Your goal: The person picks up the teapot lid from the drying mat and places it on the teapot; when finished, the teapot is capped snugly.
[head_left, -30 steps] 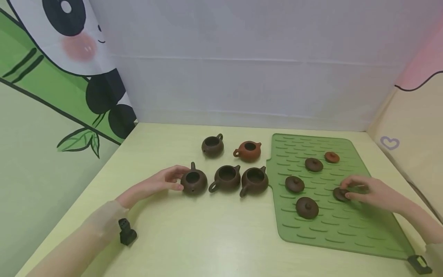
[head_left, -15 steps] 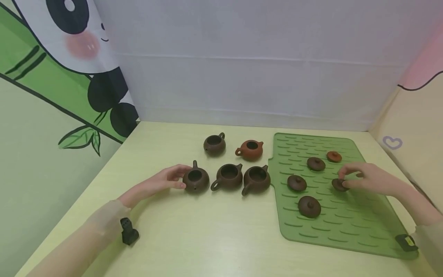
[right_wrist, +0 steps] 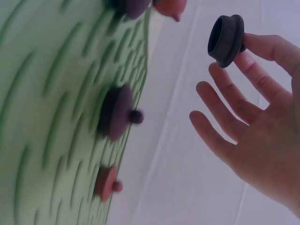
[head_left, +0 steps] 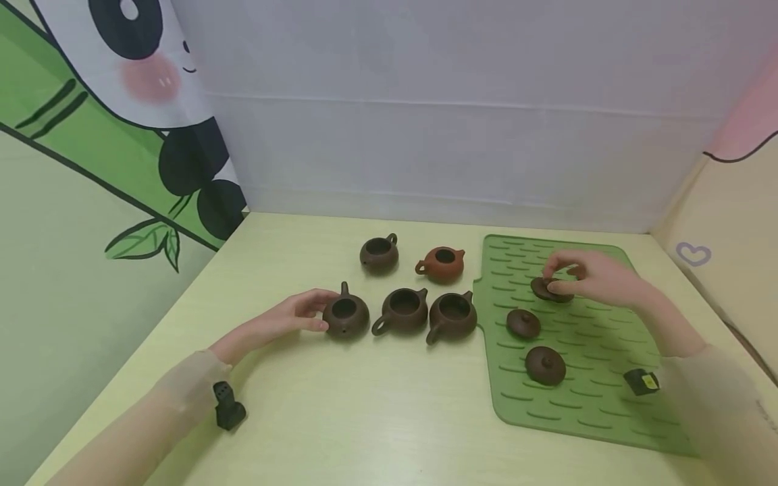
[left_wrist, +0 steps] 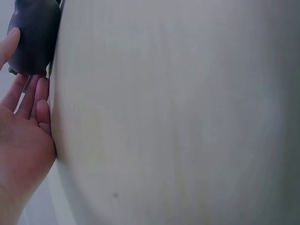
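Observation:
In the head view my right hand (head_left: 592, 273) is over the green mat, pinching a dark brown teapot lid (right_wrist: 226, 41) by its knob between thumb and fingertip. The right wrist view shows this lid raised off the mat, its underside rim exposed. My left hand (head_left: 294, 314) holds the leftmost dark brown teapot (head_left: 345, 320), thumb on its near side and fingers behind. That pot is lidless and stands on the table. Two more dark teapots, one (head_left: 404, 312) and another (head_left: 453, 317), stand to its right. The left wrist view catches only part of the held teapot (left_wrist: 33, 40).
Behind stand a dark teapot (head_left: 379, 256) and a reddish teapot (head_left: 444, 265), both lidless. On the green mat (head_left: 608, 405) lie dark lids, one (head_left: 523, 324) and another (head_left: 545, 366). A third dark lid (right_wrist: 117, 115) and a reddish lid (right_wrist: 106, 183) show in the right wrist view.
My right hand has lifted the dark lid from the mat and carried it left and farther back. My left hand stays at the teapot; the head view has shifted slightly.

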A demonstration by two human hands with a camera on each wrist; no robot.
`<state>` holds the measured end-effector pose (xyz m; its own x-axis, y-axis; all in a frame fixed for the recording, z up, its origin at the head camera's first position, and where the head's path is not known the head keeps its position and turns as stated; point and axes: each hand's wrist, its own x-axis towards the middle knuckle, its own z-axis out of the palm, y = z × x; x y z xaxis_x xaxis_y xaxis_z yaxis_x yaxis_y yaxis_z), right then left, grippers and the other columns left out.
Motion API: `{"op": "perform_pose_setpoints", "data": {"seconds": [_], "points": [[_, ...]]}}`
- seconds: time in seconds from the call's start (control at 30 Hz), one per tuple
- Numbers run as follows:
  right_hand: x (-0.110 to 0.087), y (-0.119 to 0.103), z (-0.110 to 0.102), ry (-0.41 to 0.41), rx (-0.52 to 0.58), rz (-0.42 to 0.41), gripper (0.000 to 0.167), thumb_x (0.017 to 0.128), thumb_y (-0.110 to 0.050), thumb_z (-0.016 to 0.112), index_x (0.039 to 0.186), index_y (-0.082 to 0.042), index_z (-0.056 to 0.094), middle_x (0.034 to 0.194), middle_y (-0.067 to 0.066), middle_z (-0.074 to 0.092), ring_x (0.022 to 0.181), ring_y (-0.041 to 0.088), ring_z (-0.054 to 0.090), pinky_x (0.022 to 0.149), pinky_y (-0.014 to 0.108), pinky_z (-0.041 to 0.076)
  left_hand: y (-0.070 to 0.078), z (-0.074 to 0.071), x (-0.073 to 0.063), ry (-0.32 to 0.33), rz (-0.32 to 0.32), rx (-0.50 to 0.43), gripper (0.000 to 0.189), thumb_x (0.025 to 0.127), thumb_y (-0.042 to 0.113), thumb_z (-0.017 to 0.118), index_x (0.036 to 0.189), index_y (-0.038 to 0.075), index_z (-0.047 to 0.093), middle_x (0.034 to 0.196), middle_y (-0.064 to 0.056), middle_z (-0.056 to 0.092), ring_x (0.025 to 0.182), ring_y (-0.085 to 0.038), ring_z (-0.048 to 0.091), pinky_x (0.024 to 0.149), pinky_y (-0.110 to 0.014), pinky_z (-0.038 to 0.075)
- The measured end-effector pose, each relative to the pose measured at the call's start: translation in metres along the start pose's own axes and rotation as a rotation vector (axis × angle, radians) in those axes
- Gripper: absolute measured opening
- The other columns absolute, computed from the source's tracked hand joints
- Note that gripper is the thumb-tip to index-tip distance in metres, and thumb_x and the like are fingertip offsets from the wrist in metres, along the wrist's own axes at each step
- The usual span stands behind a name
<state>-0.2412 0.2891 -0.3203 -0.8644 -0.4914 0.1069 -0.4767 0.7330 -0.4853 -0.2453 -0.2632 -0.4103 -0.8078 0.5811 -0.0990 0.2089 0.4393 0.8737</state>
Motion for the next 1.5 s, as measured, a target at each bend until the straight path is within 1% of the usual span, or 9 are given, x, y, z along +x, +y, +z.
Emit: {"op": "perform_pose_setpoints", "data": {"seconds": [0.1,0.2,0.5,0.77,0.87,1.0,1.13,1.27,1.5], "points": [[0.014,-0.012,0.006,0.001,0.045,-0.023,0.011,0.093,-0.017,0.066,0.104,-0.017,0.064,0.110,0.002,0.067,0.112,0.029,0.062,0.097,0.052,0.050,0.000,0.000,0.000,0.003,-0.003,-0.006,0.058,0.093,0.024,0.067,0.146,0.014,0.045,0.147,-0.011,0.051,0.138,-0.035,0.045,0.111,-0.047,0.036],[0.026,-0.025,0.011,-0.003,0.097,-0.038,0.012,0.093,-0.017,0.066,0.105,-0.014,0.064,0.109,0.004,0.067,0.112,0.028,0.060,0.101,0.053,0.048,0.000,0.000,0.000,0.008,-0.009,-0.010,0.058,0.093,0.023,0.068,0.145,0.014,0.045,0.146,-0.011,0.052,0.137,-0.034,0.046,0.110,-0.045,0.037],[0.058,-0.056,0.035,-0.001,0.162,-0.103,0.012,0.092,-0.020,0.068,0.103,-0.016,0.064,0.106,0.000,0.066,0.110,0.025,0.061,0.100,0.050,0.048,-0.004,0.000,0.003,0.011,-0.013,-0.004,0.057,0.093,0.023,0.068,0.145,0.016,0.046,0.145,-0.007,0.053,0.136,-0.027,0.048,0.110,-0.040,0.038],[0.083,-0.086,0.055,-0.009,0.232,-0.168,0.011,0.091,-0.021,0.070,0.100,-0.017,0.064,0.102,0.000,0.067,0.101,0.018,0.062,0.096,0.051,0.050,-0.007,-0.001,0.004,0.016,-0.007,-0.020,0.059,0.092,0.023,0.068,0.146,0.015,0.045,0.146,-0.009,0.052,0.138,-0.031,0.046,0.114,-0.049,0.033],[0.091,-0.096,0.063,-0.007,0.273,-0.183,0.011,0.091,-0.018,0.070,0.099,-0.016,0.063,0.101,0.001,0.067,0.096,0.017,0.063,0.093,0.046,0.052,-0.007,-0.001,0.005,0.017,0.000,-0.027,0.058,0.092,0.023,0.068,0.145,0.015,0.045,0.145,-0.009,0.053,0.136,-0.032,0.047,0.113,-0.051,0.032],[0.101,-0.108,0.075,-0.025,0.340,-0.197,0.011,0.090,-0.013,0.069,0.100,-0.014,0.064,0.104,0.003,0.067,0.097,0.017,0.066,0.091,0.039,0.055,-0.008,-0.001,0.005,0.018,0.008,-0.026,0.058,0.092,0.022,0.068,0.145,0.015,0.046,0.143,-0.010,0.055,0.134,-0.031,0.049,0.112,-0.048,0.034],[0.113,-0.120,0.087,-0.049,0.376,-0.206,0.009,0.091,-0.013,0.068,0.099,-0.014,0.063,0.101,0.003,0.066,0.095,0.018,0.066,0.090,0.038,0.056,-0.008,-0.001,0.006,0.021,0.007,-0.030,0.058,0.092,0.022,0.069,0.145,0.016,0.046,0.143,-0.009,0.055,0.133,-0.029,0.049,0.111,-0.046,0.036],[0.122,-0.133,0.098,-0.047,0.361,-0.217,0.008,0.091,-0.016,0.068,0.098,-0.016,0.064,0.099,0.000,0.066,0.094,0.016,0.064,0.088,0.038,0.053,-0.009,-0.002,0.007,0.022,0.006,-0.026,0.058,0.092,0.021,0.069,0.145,0.016,0.046,0.143,-0.008,0.055,0.133,-0.026,0.050,0.110,-0.043,0.037],[0.136,-0.154,0.114,-0.033,0.337,-0.227,0.009,0.091,-0.021,0.071,0.096,-0.018,0.064,0.098,-0.002,0.066,0.098,0.012,0.060,0.092,0.039,0.050,-0.008,-0.002,0.007,0.022,0.008,-0.014,0.056,0.093,0.021,0.068,0.144,0.016,0.047,0.142,-0.007,0.056,0.131,-0.020,0.051,0.108,-0.037,0.039]]}}
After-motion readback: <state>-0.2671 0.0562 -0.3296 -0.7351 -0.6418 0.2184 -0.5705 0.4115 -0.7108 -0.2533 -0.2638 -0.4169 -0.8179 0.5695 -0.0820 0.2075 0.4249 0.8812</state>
